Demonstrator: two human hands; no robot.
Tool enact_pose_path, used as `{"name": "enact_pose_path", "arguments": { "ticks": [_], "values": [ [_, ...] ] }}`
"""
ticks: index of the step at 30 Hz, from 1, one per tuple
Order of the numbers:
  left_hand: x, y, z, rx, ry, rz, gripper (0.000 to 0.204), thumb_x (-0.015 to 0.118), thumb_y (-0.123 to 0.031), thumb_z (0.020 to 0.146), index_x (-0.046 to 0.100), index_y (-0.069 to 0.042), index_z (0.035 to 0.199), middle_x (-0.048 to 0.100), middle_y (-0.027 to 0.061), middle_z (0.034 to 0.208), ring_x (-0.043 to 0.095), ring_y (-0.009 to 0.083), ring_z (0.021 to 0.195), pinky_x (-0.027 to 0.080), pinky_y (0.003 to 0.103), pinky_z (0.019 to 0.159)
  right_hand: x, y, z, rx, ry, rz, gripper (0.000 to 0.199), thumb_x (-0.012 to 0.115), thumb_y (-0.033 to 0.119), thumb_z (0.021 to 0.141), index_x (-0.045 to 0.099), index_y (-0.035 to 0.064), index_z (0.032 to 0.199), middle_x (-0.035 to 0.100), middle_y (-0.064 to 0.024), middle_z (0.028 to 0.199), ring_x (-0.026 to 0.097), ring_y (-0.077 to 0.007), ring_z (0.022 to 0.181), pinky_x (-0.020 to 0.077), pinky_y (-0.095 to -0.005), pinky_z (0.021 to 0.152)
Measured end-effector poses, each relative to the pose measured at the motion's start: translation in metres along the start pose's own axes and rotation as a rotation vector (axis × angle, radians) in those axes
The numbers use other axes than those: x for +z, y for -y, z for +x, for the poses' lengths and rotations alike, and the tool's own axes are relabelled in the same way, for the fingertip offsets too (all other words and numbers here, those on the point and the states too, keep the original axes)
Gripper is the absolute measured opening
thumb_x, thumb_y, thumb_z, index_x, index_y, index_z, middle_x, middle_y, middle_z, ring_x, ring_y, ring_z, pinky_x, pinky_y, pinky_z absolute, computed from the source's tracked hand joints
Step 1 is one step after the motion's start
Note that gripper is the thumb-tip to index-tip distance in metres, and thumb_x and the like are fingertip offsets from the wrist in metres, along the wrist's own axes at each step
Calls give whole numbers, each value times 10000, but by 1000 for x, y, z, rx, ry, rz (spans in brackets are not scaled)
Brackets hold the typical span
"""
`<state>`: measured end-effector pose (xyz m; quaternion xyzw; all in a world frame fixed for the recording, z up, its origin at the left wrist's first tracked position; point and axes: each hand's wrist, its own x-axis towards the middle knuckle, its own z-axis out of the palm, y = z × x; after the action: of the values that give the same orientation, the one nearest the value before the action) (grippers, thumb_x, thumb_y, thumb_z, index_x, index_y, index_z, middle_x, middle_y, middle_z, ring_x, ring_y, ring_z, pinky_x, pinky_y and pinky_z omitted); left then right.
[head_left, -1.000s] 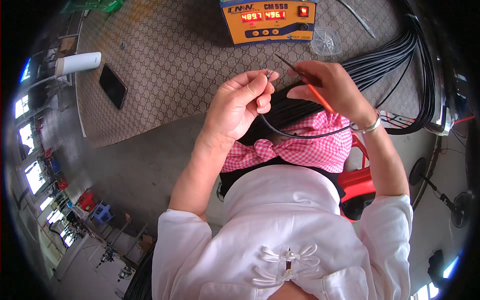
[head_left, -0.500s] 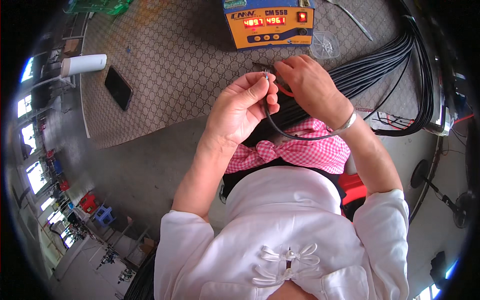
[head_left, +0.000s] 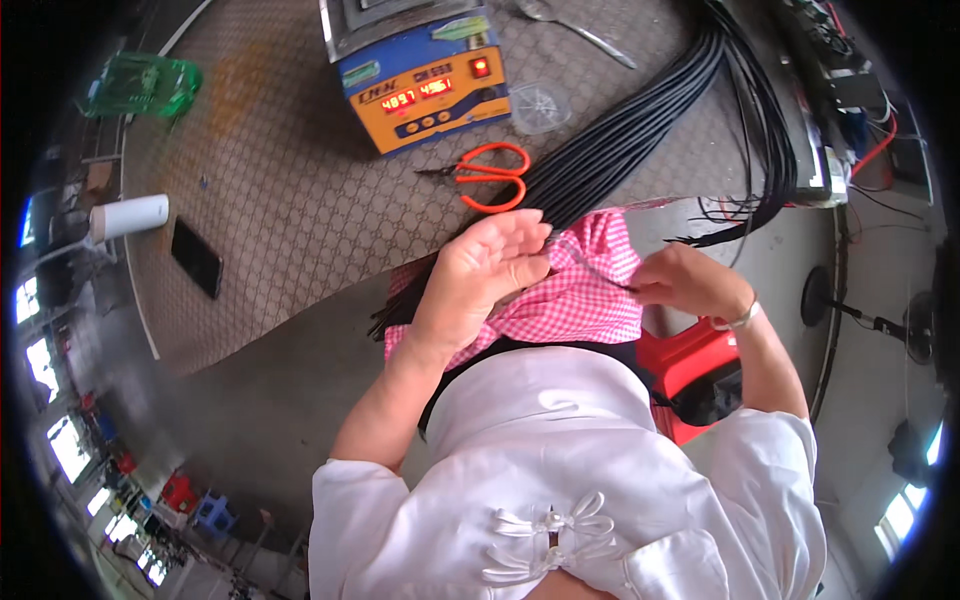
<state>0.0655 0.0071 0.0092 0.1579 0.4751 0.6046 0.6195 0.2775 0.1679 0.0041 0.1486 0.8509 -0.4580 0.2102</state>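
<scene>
A: What is hidden or hard to make out here?

B: A thin black cable (head_left: 600, 272) is seen only in part, stretched between the 2 hands over a pink checked cloth (head_left: 580, 300) at the lap; its left end is covered by the left hand (head_left: 485, 275). Those fingers (head_left: 520, 240) are curled together, but whether the cable is clamped cannot be told. The right hand (head_left: 690, 285) is pinched shut on the cable's other end. The far ends of the black cable bundle (head_left: 640, 140) are lost under the hands and cloth.

A: And the surface?

B: A counter (head_left: 270, 200) covered in a patterned brown mat is shown. On it are set a blue and orange box with 2 red displays (head_left: 425, 85), orange-handled scissors (head_left: 490, 178) just in front of it, a clear round lid (head_left: 540, 105), a dark phone (head_left: 196, 257), a white cylinder (head_left: 130, 215) and a green basket (head_left: 140, 85). A red stool (head_left: 695, 365) is partly seen below.

A: The room?

B: A grey floor (head_left: 270, 420) is shown, with bright windows bent along the left rim.
</scene>
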Motion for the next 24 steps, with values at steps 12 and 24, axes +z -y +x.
{"name": "enact_pose_path", "arguments": {
  "ticks": [12,24],
  "values": [
    [9,22,6,32,-94,271,173,581,-9,801,550,11,970,587,45,873,543,77,793,442,194,742,-29,-69,-21,34,-923,-180,78,571,24,725,587,46,798,562,-113,764,554,-281,704,445,-350,614],
    [27,30,30,732,-167,1314,448,642,-21,687,491,-25,1109,566,123,952,520,279,906,415,348,794,-97,-41,31,-319,-792,-493,156,647,102,659,538,23,739,545,-73,736,528,-239,796,417,-345,730]
  ]
}}
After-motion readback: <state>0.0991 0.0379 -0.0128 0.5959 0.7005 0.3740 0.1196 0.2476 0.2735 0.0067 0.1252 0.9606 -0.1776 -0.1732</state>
